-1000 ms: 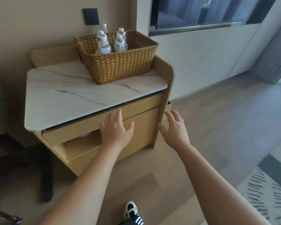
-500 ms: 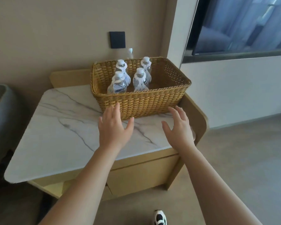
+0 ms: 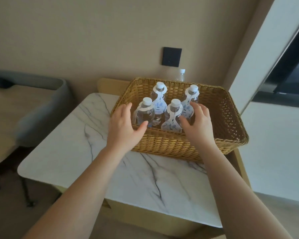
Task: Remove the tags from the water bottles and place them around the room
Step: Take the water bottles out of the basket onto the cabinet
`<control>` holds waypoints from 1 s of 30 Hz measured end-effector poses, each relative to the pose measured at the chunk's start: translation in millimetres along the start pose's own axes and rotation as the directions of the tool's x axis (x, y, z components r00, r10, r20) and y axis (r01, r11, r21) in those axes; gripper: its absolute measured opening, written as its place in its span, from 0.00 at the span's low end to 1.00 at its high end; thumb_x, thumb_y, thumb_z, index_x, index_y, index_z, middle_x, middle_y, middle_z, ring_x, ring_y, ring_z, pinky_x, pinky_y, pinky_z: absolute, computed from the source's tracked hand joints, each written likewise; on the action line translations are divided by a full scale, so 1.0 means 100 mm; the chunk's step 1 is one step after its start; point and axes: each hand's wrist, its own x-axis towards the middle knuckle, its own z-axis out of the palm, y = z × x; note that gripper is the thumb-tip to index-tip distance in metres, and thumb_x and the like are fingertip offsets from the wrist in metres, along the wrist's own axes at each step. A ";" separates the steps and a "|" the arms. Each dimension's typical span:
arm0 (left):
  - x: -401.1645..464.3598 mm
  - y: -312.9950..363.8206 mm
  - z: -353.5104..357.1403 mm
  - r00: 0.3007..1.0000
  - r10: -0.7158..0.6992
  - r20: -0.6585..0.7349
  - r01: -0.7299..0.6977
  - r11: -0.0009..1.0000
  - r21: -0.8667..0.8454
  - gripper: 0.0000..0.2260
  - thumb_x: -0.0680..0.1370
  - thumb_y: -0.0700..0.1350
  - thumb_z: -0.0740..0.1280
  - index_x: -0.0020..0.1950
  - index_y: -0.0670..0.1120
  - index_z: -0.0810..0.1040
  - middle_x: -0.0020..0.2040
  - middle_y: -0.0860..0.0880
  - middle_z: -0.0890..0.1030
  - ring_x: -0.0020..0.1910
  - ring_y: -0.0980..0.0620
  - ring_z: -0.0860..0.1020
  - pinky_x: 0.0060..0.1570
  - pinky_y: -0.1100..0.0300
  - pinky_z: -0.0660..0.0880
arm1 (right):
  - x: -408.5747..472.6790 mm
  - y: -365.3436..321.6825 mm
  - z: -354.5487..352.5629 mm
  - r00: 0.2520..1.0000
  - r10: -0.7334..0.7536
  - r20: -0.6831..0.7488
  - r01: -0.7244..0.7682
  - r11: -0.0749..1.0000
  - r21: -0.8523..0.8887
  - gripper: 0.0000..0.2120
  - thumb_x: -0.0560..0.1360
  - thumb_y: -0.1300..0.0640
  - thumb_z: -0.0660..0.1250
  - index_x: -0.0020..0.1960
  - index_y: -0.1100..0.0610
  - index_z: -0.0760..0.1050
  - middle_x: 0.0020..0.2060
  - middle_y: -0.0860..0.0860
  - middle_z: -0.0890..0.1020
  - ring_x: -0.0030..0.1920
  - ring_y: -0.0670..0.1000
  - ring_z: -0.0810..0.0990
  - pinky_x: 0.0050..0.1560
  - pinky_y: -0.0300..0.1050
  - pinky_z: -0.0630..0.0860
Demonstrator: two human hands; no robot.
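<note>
You are at the reach-in step, with no bottle lifted and every tag still on. Your left hand [image 3: 123,129] is spread over the near-left rim of the wicker basket [image 3: 231,121], its grip wide apart and holding nothing; the front-left bottle [image 3: 144,113] stands just beyond its thumb, and whether the thumb touches it I cannot tell. Between your hands stands the front-right bottle [image 3: 173,116], its paper tag [image 3: 171,125] hanging from the neck. Your right hand [image 3: 197,124] is likewise apart, fingers relaxed, holding nothing, just beside that bottle and in front of the back-right bottle [image 3: 191,99]. Next, I judge, you should close each grip round one bottle and lift it clear onto the marble tabletop [image 3: 76,149].
</note>
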 end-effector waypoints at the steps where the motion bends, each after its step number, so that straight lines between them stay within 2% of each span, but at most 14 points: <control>1: 0.09 -0.02 0.02 1.000 -0.019 0.018 0.020 0.999 -0.028 0.34 0.73 0.58 0.69 0.74 0.45 0.62 0.72 0.45 0.67 0.71 0.46 0.66 0.68 0.50 0.65 | 0.09 0.00 0.04 1.000 0.003 0.023 -0.003 1.000 0.003 0.33 0.75 0.47 0.68 0.75 0.51 0.59 0.73 0.51 0.62 0.71 0.54 0.64 0.66 0.53 0.69; 3: 0.30 -0.05 0.09 0.992 -0.061 0.110 0.069 0.995 -0.074 0.36 0.72 0.60 0.70 0.74 0.47 0.61 0.74 0.47 0.65 0.72 0.48 0.65 0.65 0.56 0.62 | 0.25 0.01 0.12 0.997 0.016 0.076 -0.016 1.000 0.006 0.39 0.73 0.44 0.69 0.77 0.51 0.54 0.74 0.52 0.60 0.72 0.54 0.63 0.65 0.53 0.68; 6: 0.55 -0.07 0.21 0.955 -0.089 0.282 0.122 0.987 -0.102 0.41 0.69 0.60 0.74 0.75 0.48 0.60 0.75 0.48 0.65 0.71 0.49 0.66 0.63 0.57 0.62 | 0.46 0.05 0.22 0.985 0.062 0.162 -0.063 0.998 0.002 0.47 0.68 0.41 0.73 0.77 0.51 0.50 0.75 0.54 0.59 0.73 0.56 0.63 0.65 0.54 0.68; 8: 0.68 -0.08 0.29 0.933 -0.090 0.348 0.131 0.987 -0.094 0.42 0.66 0.60 0.76 0.73 0.48 0.62 0.72 0.49 0.69 0.66 0.51 0.70 0.58 0.57 0.66 | 0.58 0.10 0.27 0.970 0.092 0.225 -0.094 0.996 -0.001 0.51 0.65 0.41 0.75 0.77 0.51 0.50 0.76 0.55 0.59 0.73 0.57 0.62 0.66 0.56 0.67; 11: 0.82 -0.10 0.36 0.901 -0.105 0.421 0.146 0.987 -0.066 0.41 0.63 0.58 0.79 0.70 0.48 0.64 0.68 0.50 0.73 0.58 0.55 0.69 0.54 0.58 0.66 | 0.71 0.17 0.32 0.944 0.109 0.312 -0.112 0.994 -0.011 0.54 0.62 0.41 0.78 0.77 0.52 0.51 0.75 0.55 0.61 0.73 0.57 0.63 0.68 0.57 0.65; 14: 0.91 -0.13 0.41 0.884 -0.137 0.447 0.180 0.982 -0.054 0.41 0.63 0.55 0.80 0.70 0.47 0.65 0.66 0.49 0.74 0.58 0.52 0.71 0.54 0.58 0.67 | 0.76 0.22 0.38 0.917 0.104 0.385 -0.109 0.994 -0.009 0.52 0.61 0.44 0.80 0.75 0.54 0.54 0.71 0.54 0.68 0.69 0.56 0.68 0.66 0.56 0.69; 17: 0.96 -0.14 0.44 0.871 -0.162 0.464 0.205 0.978 -0.044 0.39 0.63 0.55 0.80 0.69 0.48 0.68 0.64 0.50 0.75 0.56 0.52 0.72 0.53 0.56 0.73 | 0.77 0.26 0.45 0.901 0.096 0.423 -0.089 0.995 -0.035 0.42 0.61 0.46 0.80 0.68 0.54 0.63 0.60 0.51 0.75 0.61 0.54 0.74 0.58 0.51 0.74; 19: 0.98 -0.15 0.46 0.872 -0.170 0.460 0.216 0.975 -0.049 0.37 0.63 0.55 0.80 0.67 0.48 0.70 0.61 0.51 0.76 0.54 0.52 0.73 0.50 0.55 0.73 | 0.77 0.27 0.49 0.905 0.085 0.417 -0.072 0.996 -0.047 0.36 0.61 0.46 0.80 0.61 0.53 0.65 0.53 0.48 0.76 0.56 0.52 0.75 0.52 0.48 0.74; 24: 0.92 -0.14 0.44 0.913 -0.164 0.373 0.219 0.970 -0.110 0.33 0.62 0.55 0.81 0.61 0.48 0.71 0.55 0.53 0.75 0.51 0.54 0.74 0.46 0.60 0.68 | 0.76 0.26 0.51 0.941 0.038 0.337 -0.038 0.999 -0.007 0.32 0.61 0.46 0.80 0.58 0.53 0.68 0.48 0.46 0.77 0.49 0.49 0.76 0.44 0.42 0.71; 27: 0.88 -0.09 0.32 0.955 -0.153 0.254 0.210 0.954 -0.213 0.29 0.62 0.54 0.80 0.58 0.52 0.70 0.49 0.60 0.74 0.47 0.60 0.73 0.41 0.64 0.69 | 0.75 0.17 0.46 0.960 -0.019 0.278 0.010 0.999 0.033 0.29 0.62 0.46 0.80 0.54 0.52 0.68 0.43 0.42 0.76 0.47 0.47 0.76 0.38 0.38 0.70; 30: 0.93 0.01 0.02 0.981 -0.146 0.128 0.177 0.941 -0.289 0.28 0.63 0.55 0.79 0.58 0.53 0.70 0.51 0.59 0.75 0.48 0.61 0.73 0.40 0.68 0.68 | 0.78 -0.09 0.33 0.971 -0.089 0.220 0.070 0.993 0.094 0.28 0.62 0.46 0.79 0.54 0.50 0.67 0.43 0.39 0.74 0.46 0.45 0.76 0.40 0.39 0.74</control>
